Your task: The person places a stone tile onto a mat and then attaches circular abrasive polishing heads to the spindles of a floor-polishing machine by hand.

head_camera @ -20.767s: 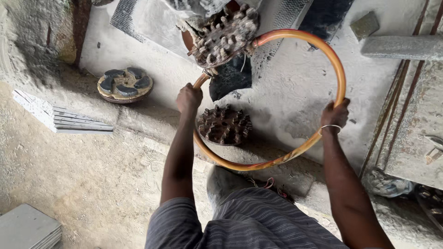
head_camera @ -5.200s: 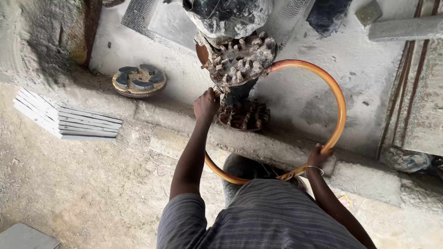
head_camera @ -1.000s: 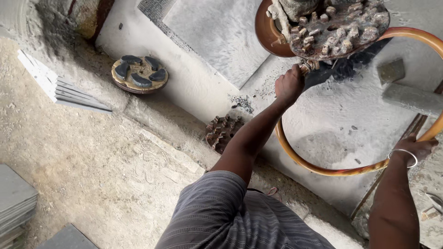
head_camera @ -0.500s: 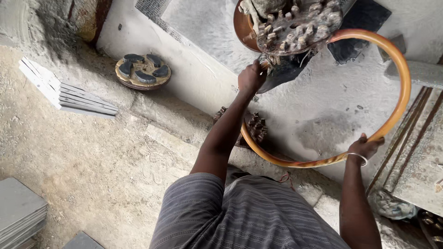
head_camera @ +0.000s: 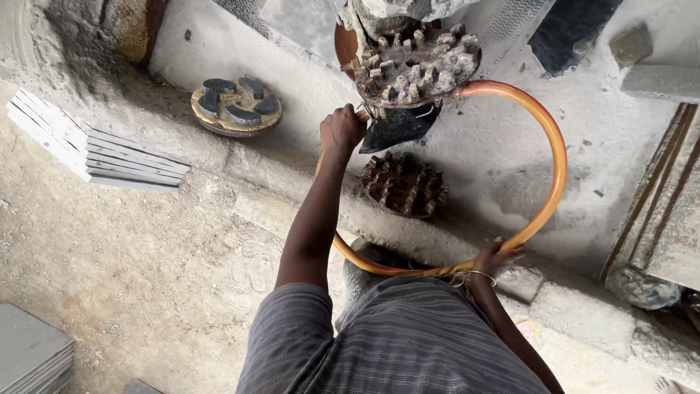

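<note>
An orange hose (head_camera: 555, 157), bent into a wide loop, is held at two places. Its upper end is gripped by the left hand (head_camera: 341, 130), whose fingers are curled tight around it, and is brought right up under the studded grinding head (head_camera: 415, 67), which hangs just above and beside those fingers. Whether the end is already seated on a fitting cannot be told, since the joint is hidden behind the knuckles, so the coupling is judged to be in hand rather than finished. The lower run of the loop is steadied by the right hand (head_camera: 497, 257), with the fingers wrapped over the hose from above and a thin bangle at the wrist. Below the left hand's fingers a second toothed disc (head_camera: 405, 184) lies on the dusty ledge, untouched. Well to the left of them a round plate with dark pads (head_camera: 236, 106) rests flat, and farther off a stack of pale slabs (head_camera: 95, 149) leans on the ground.
</note>
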